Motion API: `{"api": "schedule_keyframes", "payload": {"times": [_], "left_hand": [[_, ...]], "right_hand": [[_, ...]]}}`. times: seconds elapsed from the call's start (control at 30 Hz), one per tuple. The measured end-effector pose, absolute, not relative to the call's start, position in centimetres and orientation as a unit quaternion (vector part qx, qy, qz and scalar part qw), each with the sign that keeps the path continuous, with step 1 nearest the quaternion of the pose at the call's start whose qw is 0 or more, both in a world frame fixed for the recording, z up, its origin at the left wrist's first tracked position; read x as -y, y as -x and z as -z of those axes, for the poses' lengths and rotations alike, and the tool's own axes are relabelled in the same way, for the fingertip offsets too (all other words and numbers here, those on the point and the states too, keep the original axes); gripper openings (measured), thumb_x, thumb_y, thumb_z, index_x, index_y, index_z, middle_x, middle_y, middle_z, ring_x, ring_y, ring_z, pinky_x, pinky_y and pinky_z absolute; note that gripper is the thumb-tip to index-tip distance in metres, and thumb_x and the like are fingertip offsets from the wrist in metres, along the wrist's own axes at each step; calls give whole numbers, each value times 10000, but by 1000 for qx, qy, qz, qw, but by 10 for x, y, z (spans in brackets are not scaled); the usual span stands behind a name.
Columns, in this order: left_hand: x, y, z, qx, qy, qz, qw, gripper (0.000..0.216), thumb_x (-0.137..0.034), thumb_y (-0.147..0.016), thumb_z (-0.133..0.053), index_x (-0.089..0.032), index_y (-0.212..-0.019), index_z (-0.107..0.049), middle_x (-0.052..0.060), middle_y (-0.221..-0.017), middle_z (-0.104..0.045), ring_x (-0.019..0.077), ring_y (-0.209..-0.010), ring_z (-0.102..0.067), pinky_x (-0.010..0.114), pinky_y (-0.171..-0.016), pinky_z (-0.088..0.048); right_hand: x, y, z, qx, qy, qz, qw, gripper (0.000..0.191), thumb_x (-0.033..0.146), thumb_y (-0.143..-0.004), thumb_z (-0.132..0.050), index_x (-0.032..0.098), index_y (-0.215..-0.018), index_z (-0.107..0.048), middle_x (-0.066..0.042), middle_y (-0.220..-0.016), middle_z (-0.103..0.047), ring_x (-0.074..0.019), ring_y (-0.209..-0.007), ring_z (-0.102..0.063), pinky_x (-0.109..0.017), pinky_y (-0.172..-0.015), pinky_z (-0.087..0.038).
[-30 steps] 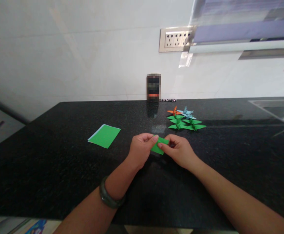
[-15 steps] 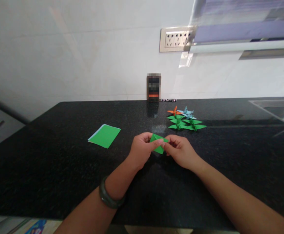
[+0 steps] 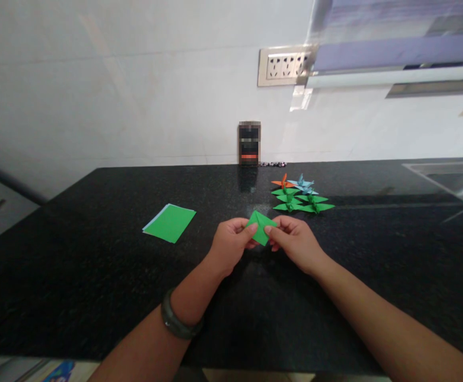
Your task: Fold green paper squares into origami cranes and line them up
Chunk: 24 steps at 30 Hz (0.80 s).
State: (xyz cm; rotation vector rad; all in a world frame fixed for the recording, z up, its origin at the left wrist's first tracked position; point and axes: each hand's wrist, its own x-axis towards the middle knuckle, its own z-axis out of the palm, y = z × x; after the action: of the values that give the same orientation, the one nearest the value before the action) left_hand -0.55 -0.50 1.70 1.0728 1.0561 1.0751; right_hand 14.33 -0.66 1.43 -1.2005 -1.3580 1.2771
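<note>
A small green sheet of origami paper [image 3: 261, 223], folded into a diamond with creases meeting near its top, is held up over the dark counter. My left hand [image 3: 233, 241] pinches its left corner, thumb on the front face and fingers behind. At the opposite corner my right hand [image 3: 297, 241] grips it the same way. Just beyond my right hand sit several folded paper cranes: an orange one [image 3: 284, 182], light blue ones [image 3: 303, 183] and green ones [image 3: 313, 204]. To the left lies a stack of square paper [image 3: 171, 223], green on top.
The black speckled counter [image 3: 96, 276] runs back to a white tiled wall [image 3: 136, 95]. A blurred-out dark upright object [image 3: 249, 143] leans there, a beaded strap [image 3: 273, 164] beside it. A socket panel [image 3: 282, 66] is above; a sink edge [image 3: 446, 180] shows at right.
My thumbs have moved apart toward the side corners of the green paper, so more of its front face shows. The paper has risen slightly. Cranes and stack stay where they were.
</note>
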Motion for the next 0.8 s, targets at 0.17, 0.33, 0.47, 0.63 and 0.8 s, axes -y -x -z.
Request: {"api": "schedule_keyframes", "payload": {"times": [0.17, 0.33, 0.47, 0.63, 0.8], "left_hand": [[6, 5, -15, -448, -521, -438, 580, 231, -349, -644, -695, -123, -656, -646, 13, -564, -610, 100, -507, -531, 210, -495, -425], [6, 5, -18, -415, -407, -459, 672, 363, -482, -738, -582, -123, -721, -633, 29, -599, -624, 105, -514, -563, 218, -497, -455], [5, 6, -19, -374, -354, -422, 746, 311, -424, -754, -600, -113, -762, -616, 39, -642, -639, 108, -547, -597, 208, -501, -471], [6, 7, -18, -364, -357, -403, 760, 307, -409, -767, -593, -103, -774, -620, 54, -679, -655, 126, -597, -630, 208, -511, -482], [6, 8, -18, -363, -362, -401, 759, 319, -410, -767, -595, -93, -779, -633, 57, -689, -662, 129, -615, -639, 203, -517, -484]], "right_hand": [[7, -144, -16, 570, 475, -504, 441, 241, 380, -675, -648, 153, -675, -567, 29, -560, -532, -68, -454, -439, -188, -399, -366], [6, -146, -15, 543, 465, -497, 492, 278, 421, -691, -638, 151, -662, -574, 29, -538, -502, -64, -438, -400, -191, -392, -332], [4, -147, -12, 521, 455, -502, 519, 294, 446, -689, -638, 158, -669, -577, 32, -530, -492, -65, -424, -374, -198, -386, -298], [3, -148, -10, 517, 453, -504, 523, 276, 427, -687, -650, 159, -684, -586, 38, -520, -497, -65, -418, -369, -202, -388, -288], [3, -148, -9, 508, 443, -515, 530, 257, 406, -697, -650, 158, -691, -584, 42, -528, -499, -61, -415, -373, -201, -386, -286]]}}
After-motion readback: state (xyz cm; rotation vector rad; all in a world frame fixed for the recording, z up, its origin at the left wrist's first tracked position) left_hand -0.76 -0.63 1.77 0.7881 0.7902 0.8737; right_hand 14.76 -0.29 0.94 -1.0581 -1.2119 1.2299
